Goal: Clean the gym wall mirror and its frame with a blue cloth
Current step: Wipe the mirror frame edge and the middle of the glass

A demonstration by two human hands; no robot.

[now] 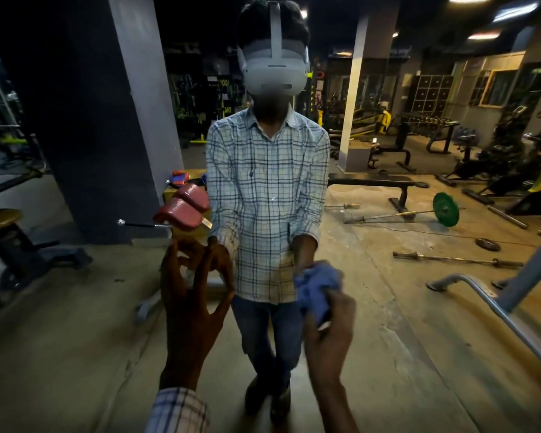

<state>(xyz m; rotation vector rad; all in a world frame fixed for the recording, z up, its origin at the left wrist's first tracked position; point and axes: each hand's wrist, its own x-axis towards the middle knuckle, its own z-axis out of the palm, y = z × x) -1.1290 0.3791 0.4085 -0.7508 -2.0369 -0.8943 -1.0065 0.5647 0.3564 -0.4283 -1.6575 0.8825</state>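
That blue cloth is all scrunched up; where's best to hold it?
Probably the bunched back of the blue cloth, coming from the side away from the mirror, as the right hand does: folds gather there, leaving the front free to wipe.

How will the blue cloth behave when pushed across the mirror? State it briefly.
The blue cloth is probably floppy: it sits bunched in folds in the right hand. It looks light, since one hand's grip carries all of it. Pushed over the mirror, it would likely slide and rumple rather than hold its shape.
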